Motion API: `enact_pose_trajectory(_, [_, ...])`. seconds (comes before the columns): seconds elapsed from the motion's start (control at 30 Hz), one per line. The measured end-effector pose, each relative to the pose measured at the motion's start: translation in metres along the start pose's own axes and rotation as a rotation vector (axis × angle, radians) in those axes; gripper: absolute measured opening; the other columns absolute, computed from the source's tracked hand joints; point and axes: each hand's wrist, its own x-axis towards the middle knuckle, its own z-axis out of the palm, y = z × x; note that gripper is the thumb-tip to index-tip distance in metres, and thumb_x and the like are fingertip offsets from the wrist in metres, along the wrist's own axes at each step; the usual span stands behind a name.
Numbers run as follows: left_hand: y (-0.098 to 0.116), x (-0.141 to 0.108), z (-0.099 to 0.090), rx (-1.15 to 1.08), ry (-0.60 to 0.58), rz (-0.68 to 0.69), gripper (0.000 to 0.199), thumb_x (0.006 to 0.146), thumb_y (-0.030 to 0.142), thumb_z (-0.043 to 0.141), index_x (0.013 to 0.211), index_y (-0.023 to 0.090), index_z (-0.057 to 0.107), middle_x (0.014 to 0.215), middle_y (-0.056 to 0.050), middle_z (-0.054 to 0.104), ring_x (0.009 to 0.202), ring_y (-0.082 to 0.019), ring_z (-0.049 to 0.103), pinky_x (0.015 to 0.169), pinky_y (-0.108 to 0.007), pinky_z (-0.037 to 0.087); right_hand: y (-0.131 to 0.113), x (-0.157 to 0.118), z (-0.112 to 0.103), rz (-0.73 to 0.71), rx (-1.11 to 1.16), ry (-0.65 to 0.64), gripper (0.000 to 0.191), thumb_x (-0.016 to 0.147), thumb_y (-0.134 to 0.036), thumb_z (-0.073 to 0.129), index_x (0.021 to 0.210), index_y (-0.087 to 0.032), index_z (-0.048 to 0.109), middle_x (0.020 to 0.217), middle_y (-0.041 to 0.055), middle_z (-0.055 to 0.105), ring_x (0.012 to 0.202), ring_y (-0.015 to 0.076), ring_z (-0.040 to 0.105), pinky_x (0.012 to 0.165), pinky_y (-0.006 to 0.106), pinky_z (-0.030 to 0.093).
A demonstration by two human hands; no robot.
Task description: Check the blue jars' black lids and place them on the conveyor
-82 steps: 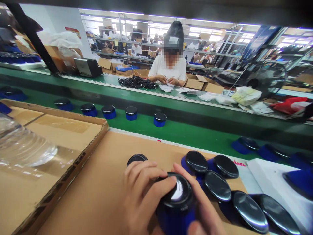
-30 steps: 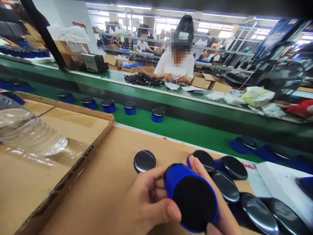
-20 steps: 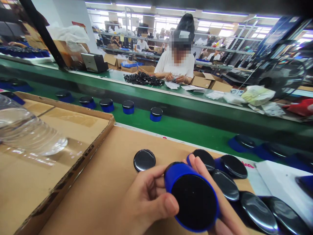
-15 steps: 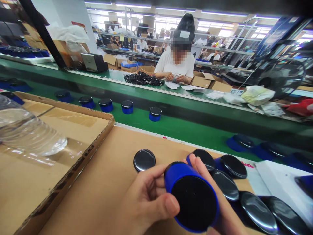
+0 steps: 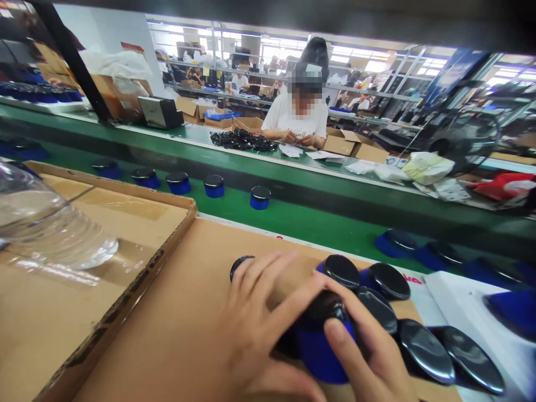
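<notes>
A blue jar with a black lid [image 5: 320, 340] stands upright on the cardboard sheet [image 5: 196, 290] in front of me. My left hand [image 5: 259, 324] wraps its left side, fingers spread over the lid. My right hand [image 5: 368, 363] holds its right side, thumb on the blue wall. A loose black lid [image 5: 237, 263] lies just beyond my left fingers, partly hidden. Several more blue jars with black lids [image 5: 377, 290] crowd to the right of the held one.
A green conveyor belt [image 5: 310, 220] carries several blue jars [image 5: 213, 186]. A cardboard tray [image 5: 125, 223] with a clear plastic bottle [image 5: 46, 223] sits at left. A person in a white shirt [image 5: 295, 117] works across the line beside black parts [image 5: 240, 139] and boxes [image 5: 347, 144].
The jar was tilted on its side showing its base; it now stands upright on the cardboard with my left fingers over the lid. Jars on the belt drifted left.
</notes>
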Motion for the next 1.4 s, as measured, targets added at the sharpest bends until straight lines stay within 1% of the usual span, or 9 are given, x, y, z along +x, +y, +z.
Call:
enact_pose_trajectory(0.13, [-0.024,0.004,-0.026,0.046,-0.385,-0.294,0.135,0.058,0.066,0.082,0.157,0.028,-0.002,0.161,-0.028,0.014,0.147,-0.047,0.017,0.110,-0.070,0.027,0.002,0.023,-0.009,0.150,0.006,0.284,0.051,0.088,-0.062,0.059,0.125,-0.028,0.057,0.123,0.0033,0.067,0.110,0.0160,0.066,0.085,0.016,0.056])
enact_pose_trajectory(0.27, [-0.029,0.005,-0.042,-0.026,-0.566,-0.508,0.111,0.062,0.028,0.091,0.153,0.022,0.029,0.159,-0.030,0.015,0.147,-0.050,0.016,0.110,-0.071,0.026,-0.003,0.070,-0.012,0.276,-0.101,0.300,0.084,0.070,-0.061,0.073,0.136,-0.016,0.048,0.125,0.0161,0.057,0.108,0.0315,0.064,0.091,0.044,0.057])
enact_pose_trajectory(0.43, [-0.031,0.006,-0.040,-0.131,-0.470,-0.595,0.062,0.074,-0.004,0.060,0.133,0.016,0.059,0.127,-0.022,0.051,0.123,-0.042,0.050,0.103,-0.065,0.039,0.017,0.143,-0.002,0.358,-0.370,0.176,0.046,0.084,-0.026,0.076,0.123,-0.013,0.058,0.130,0.0125,0.055,0.118,0.0276,0.055,0.104,0.049,0.045])
enact_pose_trajectory(0.67, [-0.026,0.018,-0.046,-0.607,-0.113,-0.706,0.063,0.087,0.030,0.061,0.147,0.025,0.042,0.135,-0.012,0.049,0.128,-0.031,0.045,0.114,-0.053,0.029,0.051,0.179,0.028,0.397,-0.438,0.135,0.036,0.093,-0.027,0.068,0.125,-0.016,0.057,0.134,0.0104,0.053,0.121,0.0288,0.054,0.101,0.053,0.047])
enact_pose_trajectory(0.83, [-0.014,0.022,-0.052,-1.171,-0.027,-0.811,0.070,0.084,0.049,0.061,0.144,0.018,0.046,0.137,-0.013,0.058,0.130,-0.029,0.050,0.107,-0.039,0.042,0.009,0.161,0.029,0.243,-0.345,0.114,0.036,0.095,-0.029,0.064,0.127,-0.015,0.057,0.143,0.0119,0.047,0.139,0.0320,0.035,0.115,0.059,0.025])
enact_pose_trajectory(1.0, [0.004,0.023,-0.054,-1.666,0.049,-0.882,0.034,0.091,0.035,0.059,0.124,0.027,0.067,0.116,-0.006,0.071,0.104,-0.019,0.064,0.084,-0.028,0.052,-0.041,0.092,0.013,0.116,-0.073,0.013,0.057,0.101,-0.064,0.021,0.137,-0.031,0.049,0.147,0.0008,0.048,0.136,0.0216,0.044,0.116,0.047,0.035])
enact_pose_trajectory(1.1, [0.015,0.023,-0.051,-1.997,0.007,-0.875,0.025,0.091,0.027,0.061,0.112,0.022,0.074,0.110,-0.007,0.072,0.086,-0.017,0.065,0.070,-0.025,0.053,-0.042,0.043,0.012,-0.026,0.049,-0.048,0.063,0.098,-0.069,0.028,0.149,-0.032,0.036,0.152,0.0023,0.043,0.138,0.0268,0.043,0.113,0.046,0.041])
enact_pose_trajectory(1.23, [0.022,0.019,-0.038,-2.084,0.021,-0.856,0.022,0.089,0.031,0.066,0.105,0.020,0.078,0.098,-0.006,0.075,0.088,-0.015,0.065,0.077,-0.019,0.050,-0.030,0.006,0.019,-0.207,0.073,-0.021,0.067,0.095,-0.060,0.050,0.153,-0.031,0.031,0.154,0.0039,0.040,0.139,0.0333,0.041,0.112,0.046,0.043])
enact_pose_trajectory(1.4, [0.025,0.012,-0.029,-1.985,-0.039,-0.942,0.020,0.092,0.033,0.065,0.108,0.028,0.075,0.100,0.001,0.073,0.092,-0.010,0.066,0.079,-0.014,0.047,-0.038,-0.006,0.032,0.022,0.075,0.068,0.063,0.089,-0.050,0.066,0.145,-0.034,0.042,0.145,0.0039,0.049,0.132,0.0350,0.049,0.108,0.049,0.047])
